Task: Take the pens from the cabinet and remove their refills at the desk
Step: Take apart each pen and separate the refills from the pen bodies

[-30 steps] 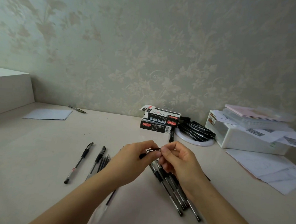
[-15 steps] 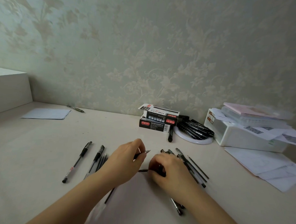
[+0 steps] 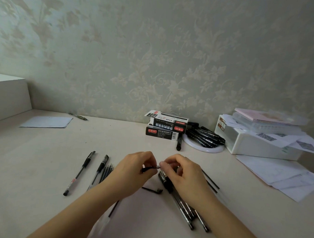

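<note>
My left hand [image 3: 133, 173] grips a black pen [image 3: 148, 169] by its barrel, just above the desk. My right hand [image 3: 182, 173] pinches the pen's silver tip end [image 3: 159, 167]. Several pens [image 3: 183, 208] lie in a bundle under my right wrist. Two whole pens [image 3: 79, 172] and a small fan of thin refills [image 3: 107, 170] lie to the left. A thin black refill [image 3: 151, 190] lies between my forearms.
Two stacked pen boxes [image 3: 165, 128] stand at the back, beside a white round dish [image 3: 203, 147] heaped with black pens. A white storage box [image 3: 255, 142] with papers sits at the right. Loose sheets [image 3: 284, 176] lie in front of it. A sheet [image 3: 45, 122] lies far left.
My right hand went down to the pen pile, then rose again. Both hands now meet on one pen held just above the desk.
</note>
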### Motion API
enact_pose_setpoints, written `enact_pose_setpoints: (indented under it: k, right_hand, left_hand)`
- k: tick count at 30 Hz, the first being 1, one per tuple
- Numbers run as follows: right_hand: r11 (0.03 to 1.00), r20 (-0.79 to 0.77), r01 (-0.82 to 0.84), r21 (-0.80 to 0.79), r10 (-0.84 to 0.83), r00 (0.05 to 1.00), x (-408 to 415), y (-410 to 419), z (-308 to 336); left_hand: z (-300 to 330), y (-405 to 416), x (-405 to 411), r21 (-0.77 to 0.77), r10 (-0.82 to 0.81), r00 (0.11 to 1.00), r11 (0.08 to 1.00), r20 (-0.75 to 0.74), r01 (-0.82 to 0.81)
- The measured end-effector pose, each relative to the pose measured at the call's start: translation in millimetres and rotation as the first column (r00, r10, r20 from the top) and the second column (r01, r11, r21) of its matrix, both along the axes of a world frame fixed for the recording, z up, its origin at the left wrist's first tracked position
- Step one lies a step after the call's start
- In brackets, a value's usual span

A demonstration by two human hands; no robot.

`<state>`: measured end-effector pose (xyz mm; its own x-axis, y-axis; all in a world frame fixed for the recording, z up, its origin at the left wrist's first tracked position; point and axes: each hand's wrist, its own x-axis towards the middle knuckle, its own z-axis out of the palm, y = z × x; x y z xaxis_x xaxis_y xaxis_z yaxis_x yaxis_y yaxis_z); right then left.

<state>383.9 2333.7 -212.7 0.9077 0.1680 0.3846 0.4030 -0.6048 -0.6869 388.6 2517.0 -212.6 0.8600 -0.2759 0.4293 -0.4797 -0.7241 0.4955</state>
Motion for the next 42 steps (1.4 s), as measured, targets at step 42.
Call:
enact_pose_setpoints:
  k: [42]
  right_hand:
    - [0.958, -0.152, -0.128, 0.255, 0.171, 0.974, 4.7, -6.4, 2.7]
  left_hand:
    - [1.3, -1.9, 1.1, -0.124, -0.133, 0.990, 0.984, -0.043, 0.126]
